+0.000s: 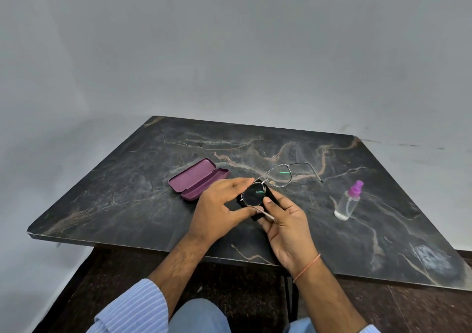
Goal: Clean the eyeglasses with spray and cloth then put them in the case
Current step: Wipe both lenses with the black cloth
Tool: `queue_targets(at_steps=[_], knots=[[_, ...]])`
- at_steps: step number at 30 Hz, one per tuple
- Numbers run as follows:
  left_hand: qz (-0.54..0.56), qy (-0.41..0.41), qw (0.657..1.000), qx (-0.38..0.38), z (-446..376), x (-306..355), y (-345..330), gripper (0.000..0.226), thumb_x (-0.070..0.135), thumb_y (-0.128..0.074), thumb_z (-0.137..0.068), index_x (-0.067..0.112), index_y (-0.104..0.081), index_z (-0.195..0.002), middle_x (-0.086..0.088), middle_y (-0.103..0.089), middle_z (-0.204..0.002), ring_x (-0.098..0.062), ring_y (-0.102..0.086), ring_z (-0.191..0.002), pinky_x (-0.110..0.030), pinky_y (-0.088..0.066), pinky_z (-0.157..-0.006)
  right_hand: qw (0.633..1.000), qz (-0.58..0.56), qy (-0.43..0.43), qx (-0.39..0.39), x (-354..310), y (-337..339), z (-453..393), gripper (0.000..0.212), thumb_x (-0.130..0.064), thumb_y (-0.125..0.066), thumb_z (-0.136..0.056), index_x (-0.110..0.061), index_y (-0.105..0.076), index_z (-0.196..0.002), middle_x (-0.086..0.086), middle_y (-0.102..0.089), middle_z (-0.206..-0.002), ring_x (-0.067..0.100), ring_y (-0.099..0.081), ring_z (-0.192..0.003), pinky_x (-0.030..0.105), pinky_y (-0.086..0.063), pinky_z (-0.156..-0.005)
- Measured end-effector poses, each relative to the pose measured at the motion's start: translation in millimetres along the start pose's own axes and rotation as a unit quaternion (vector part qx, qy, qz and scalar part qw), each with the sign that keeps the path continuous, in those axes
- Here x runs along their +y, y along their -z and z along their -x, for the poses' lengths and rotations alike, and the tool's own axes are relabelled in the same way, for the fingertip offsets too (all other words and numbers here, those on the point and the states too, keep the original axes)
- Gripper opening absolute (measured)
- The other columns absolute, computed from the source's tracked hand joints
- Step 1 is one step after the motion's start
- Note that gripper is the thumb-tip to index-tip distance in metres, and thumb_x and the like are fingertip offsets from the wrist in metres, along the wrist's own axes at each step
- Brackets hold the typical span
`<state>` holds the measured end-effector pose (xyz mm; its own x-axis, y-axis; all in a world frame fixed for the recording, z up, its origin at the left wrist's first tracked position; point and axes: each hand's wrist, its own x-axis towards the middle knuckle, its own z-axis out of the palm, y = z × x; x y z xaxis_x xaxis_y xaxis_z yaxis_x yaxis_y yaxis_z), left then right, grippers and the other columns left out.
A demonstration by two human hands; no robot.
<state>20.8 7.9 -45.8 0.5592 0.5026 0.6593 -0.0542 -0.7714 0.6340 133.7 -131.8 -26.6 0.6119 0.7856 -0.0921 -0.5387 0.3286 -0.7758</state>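
Black cloth (pixel 258 203) sits between both hands, under the near lens of the eyeglasses (pixel 265 187). The left hand (pixel 219 210) curls round the frame's near-left edge, its forefinger along the top rim and its thumb reaching in from below to pinch the cloth and frame. The right hand (pixel 286 226) faces palm up beneath the cloth, with its thumb pressed on the lower right rim of the lens and its fingers curled under, holding cloth and the folded near arm of the frame together. A thin orange thread circles the right wrist.

The eyeglasses are held just above the table (pixel 127 179), with their long axis running from the hands up and away to the right. The near lens looks dark against the cloth, while the far lens sticks out beyond the right hand's fingertips and shows the tabletop through it. The far arm of the frame is unfolded and points away to the right, ending in a downturned tip.

Just beyond the left hand's knuckles lies the purple case (pixel 198 179), open, its long axis slanting away to the right, lid and base side by side. Well to the right of the right hand stands the clear spray bottle (pixel 348 201) with a purple nozzle, tilted in this wide view.
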Motion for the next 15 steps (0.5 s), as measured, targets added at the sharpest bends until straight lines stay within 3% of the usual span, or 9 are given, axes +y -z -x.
queue_targets(at_steps=[6,12,15], knots=[[0.022,-0.013,1.0,-0.009,-1.0,4.4,1.8,0.071,0.039,-0.099,-0.075,0.025,-0.075,-0.14,0.016,-0.074,-0.139,-0.006,-0.068,-0.131,-0.024,-0.051,-0.115,0.999,-0.027,-0.02,-0.022,-2.5,3.6,0.9,0.029,0.001,-0.058,-0.101,0.0,-0.072,-0.127,0.022,-0.076,-0.122,0.022,-0.075,-0.093,0.033,-0.063,-0.084],[0.021,-0.031,0.999,-0.001,0.4,-1.5,-0.5,0.067,0.039,-0.098,-0.078,0.021,-0.076,-0.139,0.011,-0.076,-0.138,-0.011,-0.07,-0.13,-0.041,-0.057,-0.113,0.995,-0.043,-0.074,-0.051,-7.9,7.4,-0.2,0.031,-0.001,-0.054,-0.103,0.003,-0.068,-0.13,0.02,-0.077,-0.114,0.019,-0.077,-0.085,0.034,-0.066,-0.077],[0.009,-0.039,0.999,0.003,0.9,-2.5,-0.6,0.068,0.034,-0.1,-0.078,0.022,-0.075,-0.14,0.011,-0.076,-0.138,-0.011,-0.071,-0.13,-0.045,-0.058,-0.111,0.994,-0.023,-0.093,-0.06,-11.1,5.1,0.2,0.039,-0.008,-0.061,-0.101,0.008,-0.063,-0.136,0.028,-0.07,-0.124,0.027,-0.075,-0.096,0.045,-0.065,-0.092]])
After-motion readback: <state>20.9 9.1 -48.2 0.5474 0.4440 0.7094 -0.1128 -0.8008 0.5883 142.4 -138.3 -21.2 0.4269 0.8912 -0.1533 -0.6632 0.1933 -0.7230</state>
